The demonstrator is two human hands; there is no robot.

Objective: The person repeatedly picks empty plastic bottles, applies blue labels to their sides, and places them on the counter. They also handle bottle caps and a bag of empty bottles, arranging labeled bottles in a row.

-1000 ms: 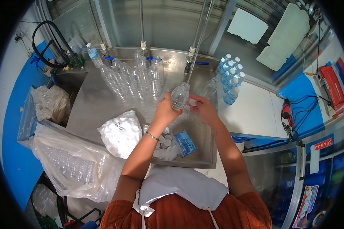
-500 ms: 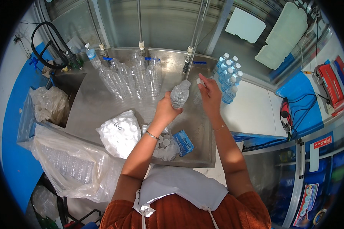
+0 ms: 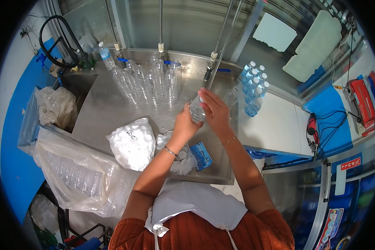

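The clear plastic bottle sits above the steel trough, gripped from below by the left hand, fingers wrapped round its body. The right hand closes over its upper end, covering the neck (cap not visible). The bottle is small, transparent and tilted. Half a second ago the right hand was raised and apart from the bottle; now it is down on it. Behind stand empty bottles; to the right, capped bottles.
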